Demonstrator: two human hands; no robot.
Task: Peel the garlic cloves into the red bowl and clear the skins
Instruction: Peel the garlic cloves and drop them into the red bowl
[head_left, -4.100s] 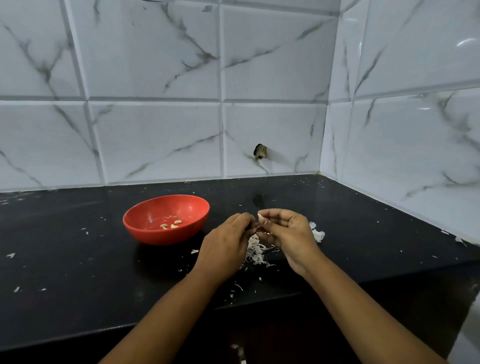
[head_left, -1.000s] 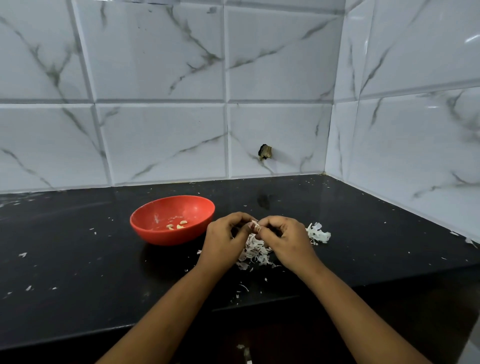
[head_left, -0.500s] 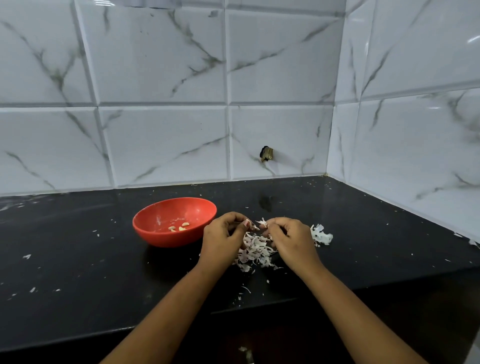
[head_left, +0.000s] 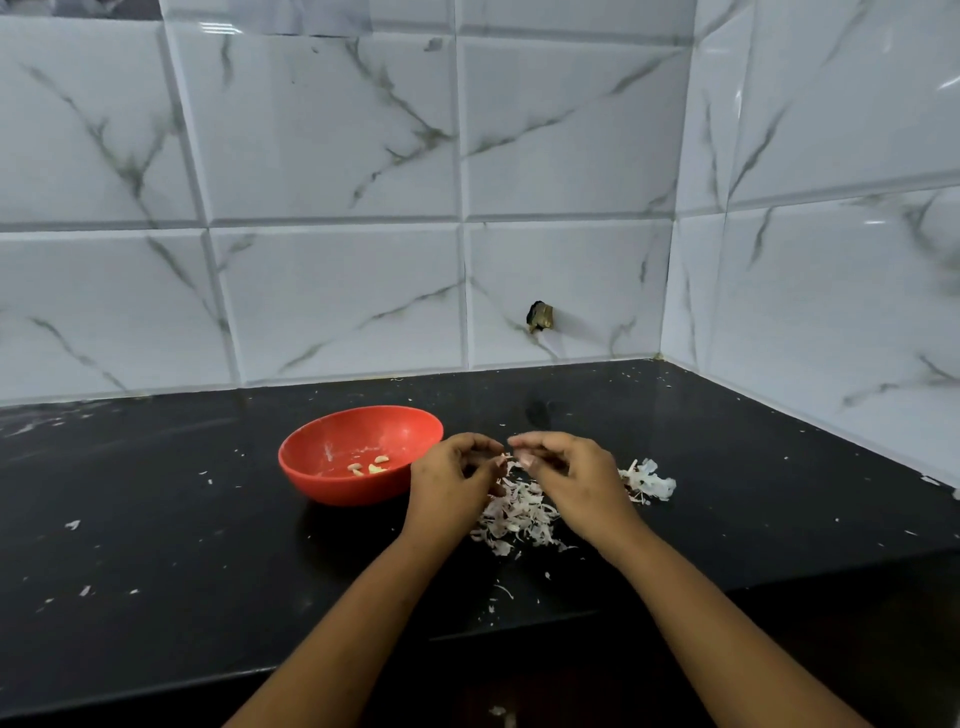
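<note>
A red bowl (head_left: 311, 447) sits on the black counter (head_left: 156, 545) and holds three peeled garlic cloves (head_left: 370, 467). Just right of the bowl, my left hand (head_left: 449, 483) and my right hand (head_left: 571, 480) meet fingertip to fingertip above a pile of papery garlic skins (head_left: 514, 517). Between the curled fingers of both hands is a small garlic clove (head_left: 502, 460), pinkish-white and mostly hidden. My left hand pinches it and my right hand's thumb and fingers pinch at its skin.
A second clump of white skins (head_left: 649, 480) lies to the right of my right hand. Small skin flakes are scattered over the counter and near its front edge (head_left: 501, 592). Marble-look tiled walls close the back and the right side.
Both hands stay together over the skin pile, working the clove. The pile under them shows more as they shift. The camera view has tilted slightly; the bowl has not moved.
</note>
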